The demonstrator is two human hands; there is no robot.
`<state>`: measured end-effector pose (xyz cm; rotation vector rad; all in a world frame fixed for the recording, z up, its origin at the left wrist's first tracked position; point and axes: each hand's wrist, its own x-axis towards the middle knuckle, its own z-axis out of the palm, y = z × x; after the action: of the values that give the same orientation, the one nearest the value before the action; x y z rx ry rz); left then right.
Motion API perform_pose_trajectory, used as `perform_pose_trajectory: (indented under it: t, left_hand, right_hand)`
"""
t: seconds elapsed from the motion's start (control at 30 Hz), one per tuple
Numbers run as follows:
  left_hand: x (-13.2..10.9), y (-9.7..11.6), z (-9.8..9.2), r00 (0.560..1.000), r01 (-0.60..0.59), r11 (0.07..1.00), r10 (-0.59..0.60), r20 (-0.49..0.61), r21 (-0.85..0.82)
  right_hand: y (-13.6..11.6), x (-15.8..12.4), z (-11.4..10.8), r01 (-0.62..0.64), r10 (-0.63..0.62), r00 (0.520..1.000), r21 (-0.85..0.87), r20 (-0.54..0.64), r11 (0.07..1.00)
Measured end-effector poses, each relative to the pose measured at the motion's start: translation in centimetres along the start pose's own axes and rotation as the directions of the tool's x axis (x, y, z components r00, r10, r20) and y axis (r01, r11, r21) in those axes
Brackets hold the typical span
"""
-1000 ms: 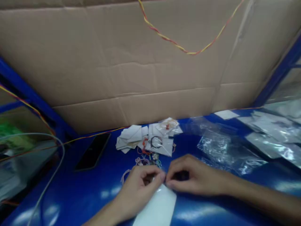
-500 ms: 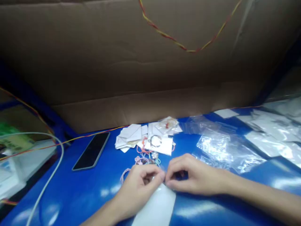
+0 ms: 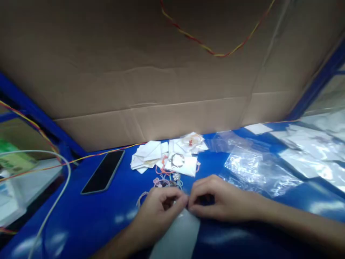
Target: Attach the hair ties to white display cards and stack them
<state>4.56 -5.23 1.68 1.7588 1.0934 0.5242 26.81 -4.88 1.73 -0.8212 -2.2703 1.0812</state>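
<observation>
A small plastic bag with a white card inside (image 3: 178, 233) hangs down toward me from between my two hands. My left hand (image 3: 159, 212) pinches its top edge between thumb and forefinger. Close beside it, fingertips nearly touching, my right hand (image 3: 215, 199) pinches the same edge at the right corner. The fingertips hide most of that edge. Just beyond my hands lie several cord bracelets with flower charms (image 3: 161, 181), partly covered by the left hand. Behind them a dark bracelet (image 3: 177, 160) rests on a white card (image 3: 188, 167).
A phone (image 3: 104, 172) lies on the blue table (image 3: 91, 219) at left, near a white cable (image 3: 54, 208). White cards (image 3: 148, 153) are piled behind the bracelets. Clear plastic bags (image 3: 250, 169) and white packets (image 3: 312, 144) spread over the right. Cardboard (image 3: 161, 86) walls the back.
The view has shifted slightly and the cardboard looks brighter. Both hands keep their pinch on the plastic bag, almost unmoved.
</observation>
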Motion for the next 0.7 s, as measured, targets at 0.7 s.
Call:
perform_pose_trajectory:
  t: [0.7]
  left_hand:
    - [-0.02, -0.23, -0.05, 1.0, -0.008, 0.999, 0.008, 0.005, -0.032]
  right_hand:
    - [0.11, 0.07, 0.18, 0.001, -0.002, 1.0, -0.021, -0.011, 1.0]
